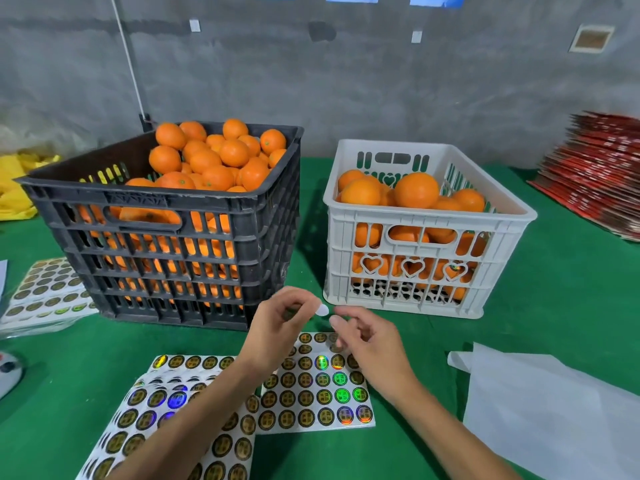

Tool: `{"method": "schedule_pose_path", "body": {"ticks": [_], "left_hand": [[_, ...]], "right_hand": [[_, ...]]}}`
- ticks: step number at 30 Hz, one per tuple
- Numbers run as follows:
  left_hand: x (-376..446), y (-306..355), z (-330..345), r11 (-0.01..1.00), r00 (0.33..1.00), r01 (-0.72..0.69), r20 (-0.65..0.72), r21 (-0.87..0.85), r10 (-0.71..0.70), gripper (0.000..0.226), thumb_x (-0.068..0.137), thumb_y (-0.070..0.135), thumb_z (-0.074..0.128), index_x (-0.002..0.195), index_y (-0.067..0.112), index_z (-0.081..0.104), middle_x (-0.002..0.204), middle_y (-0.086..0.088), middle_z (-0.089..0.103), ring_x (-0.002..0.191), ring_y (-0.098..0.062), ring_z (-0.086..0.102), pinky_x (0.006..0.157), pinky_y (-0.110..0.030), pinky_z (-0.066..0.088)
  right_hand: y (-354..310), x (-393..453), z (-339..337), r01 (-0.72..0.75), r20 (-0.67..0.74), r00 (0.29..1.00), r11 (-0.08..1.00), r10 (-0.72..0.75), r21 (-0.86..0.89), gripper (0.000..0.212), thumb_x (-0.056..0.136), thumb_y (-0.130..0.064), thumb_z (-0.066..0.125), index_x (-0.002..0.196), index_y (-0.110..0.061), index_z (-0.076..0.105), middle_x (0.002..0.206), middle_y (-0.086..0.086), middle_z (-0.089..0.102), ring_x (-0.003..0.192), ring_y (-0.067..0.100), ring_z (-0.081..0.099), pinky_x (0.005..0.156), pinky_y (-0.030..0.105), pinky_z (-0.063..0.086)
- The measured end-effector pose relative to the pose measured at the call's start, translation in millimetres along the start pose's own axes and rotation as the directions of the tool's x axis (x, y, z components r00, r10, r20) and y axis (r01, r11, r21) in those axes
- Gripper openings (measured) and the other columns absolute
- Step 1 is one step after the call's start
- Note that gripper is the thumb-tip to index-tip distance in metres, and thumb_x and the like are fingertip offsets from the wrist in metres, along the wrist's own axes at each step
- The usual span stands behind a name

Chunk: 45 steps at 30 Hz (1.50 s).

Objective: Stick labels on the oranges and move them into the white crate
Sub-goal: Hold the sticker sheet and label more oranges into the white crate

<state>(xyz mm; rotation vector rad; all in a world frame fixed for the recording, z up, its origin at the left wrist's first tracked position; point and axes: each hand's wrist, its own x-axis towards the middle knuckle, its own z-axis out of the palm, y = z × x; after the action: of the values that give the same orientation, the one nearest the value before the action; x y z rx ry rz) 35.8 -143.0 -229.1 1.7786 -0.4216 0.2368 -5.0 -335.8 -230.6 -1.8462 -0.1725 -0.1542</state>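
- sheets of round gold holographic stickers [45, 289] lie stacked at the far left of the green felt table [554, 306], beside our tall black slatted plastic crate [166, 237].
- that black crate is heaped above its rim with unlabelled oranges [214, 157].
- in front of it, more loose sticker sheets [311, 386] lie overlapping under our forearms.
- our left hand [277, 323] is raised over those sheets, fingers curled, pinching a small pale peeled label [322, 310] by its edge.
- our right hand [370, 341] hovers just beside the label, fingers loosely curled and holding nothing; whether its fingertip touches the label we cannot tell.
- behind the hands to the right sits the white plastic crate with heart cut-outs [415, 244], partly filled with oranges.
- white backing paper [554, 410] lies at the near right, and a stack of flat red cartons [595, 174] at the far right.
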Motion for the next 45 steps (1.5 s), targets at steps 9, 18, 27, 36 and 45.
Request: {"method": "schedule_pose_path", "body": {"ticks": [9,18,27,36,45], "left_hand": [[6,37,-9,0.906,0.915,-0.399,-0.007,0.141,0.404,0.009,0.098,0.008,0.070,0.104,0.011,0.076,0.106,0.002,0.068,0.094,-0.025,0.068,0.074,-0.042,0.061],[15,79,-23,0.674,0.784,-0.541,0.012,0.503,0.621,0.009,0.098,0.008,0.069,0.105,0.006,0.075,0.108,0.001,0.065,0.101,-0.011,0.064,0.087,-0.028,0.053],[31,110,-46,0.682,0.811,-0.517,0.039,0.518,0.584,0.020,0.097,0.015,0.072,0.115,0.005,0.070,0.115,-0.001,0.061,0.100,-0.010,0.060,0.088,-0.028,0.051],[143,158,-108,0.604,0.843,-0.297,-0.093,0.740,0.529,0.017,0.099,0.008,0.061,0.115,0.009,0.067,0.112,-0.006,0.067,0.104,-0.025,0.063,0.087,-0.037,0.050],[259,103,-132,0.357,0.971,0.048,0.040,0.933,-0.235,0.056,0.090,0.020,0.076,0.142,0.016,0.055,0.134,-0.012,0.065,0.121,-0.029,0.062,0.097,-0.038,0.052]], "right_hand": [[-46,7,-4,-0.118,0.003,0.990,0.835,0.138,0.538,0.030,0.084,-0.037,0.073,0.103,-0.016,0.081,0.105,0.015,0.077,0.094,0.027,0.074,0.088,0.034,0.060],[-90,18,-10,-0.096,0.049,0.995,0.881,0.082,0.464,0.041,0.091,-0.049,0.061,0.114,-0.019,0.076,0.103,0.010,0.078,0.079,0.022,0.070,0.078,0.036,0.059],[-125,42,-5,0.063,-0.055,0.998,0.884,-0.042,0.462,0.035,0.099,-0.042,0.055,0.114,-0.017,0.075,0.104,0.005,0.078,0.074,0.019,0.071,0.080,0.038,0.059],[-144,78,0,0.189,-0.130,0.982,0.777,-0.138,0.601,0.059,0.087,-0.062,0.050,0.136,-0.030,0.057,0.118,-0.002,0.076,0.080,0.035,0.075,0.070,0.033,0.062],[-131,101,9,0.194,-0.087,0.980,0.767,-0.179,0.611,0.058,0.096,-0.071,0.040,0.147,-0.044,0.040,0.131,-0.010,0.069,0.088,0.039,0.075,0.079,0.037,0.062]]}}
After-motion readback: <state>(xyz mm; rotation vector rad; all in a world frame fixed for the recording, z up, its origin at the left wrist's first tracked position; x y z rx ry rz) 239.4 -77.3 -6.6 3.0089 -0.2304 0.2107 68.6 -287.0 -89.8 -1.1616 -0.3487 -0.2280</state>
